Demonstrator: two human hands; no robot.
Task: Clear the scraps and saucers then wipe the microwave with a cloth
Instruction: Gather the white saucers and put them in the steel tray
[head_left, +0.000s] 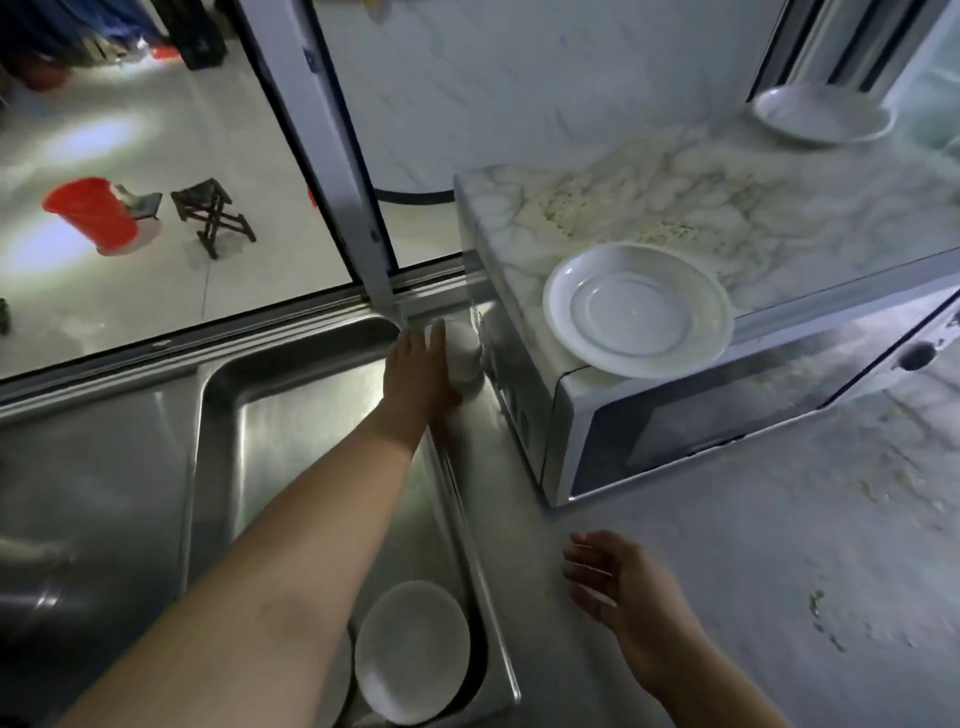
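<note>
Clearing step underway: my left hand (421, 374) reaches to a small white object (464, 353) beside the microwave (597, 431), fingers' grip unclear; right hand (618, 582) hovers, fingers relaxed; one saucer (638, 309) sits on the microwave top, likely next into the sink (291, 405).

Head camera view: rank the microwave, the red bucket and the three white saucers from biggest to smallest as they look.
1. microwave
2. saucer on the microwave
3. saucer in the sink, nearer the camera, so unsure against 4
4. far saucer
5. red bucket, looks similar to 4
</note>
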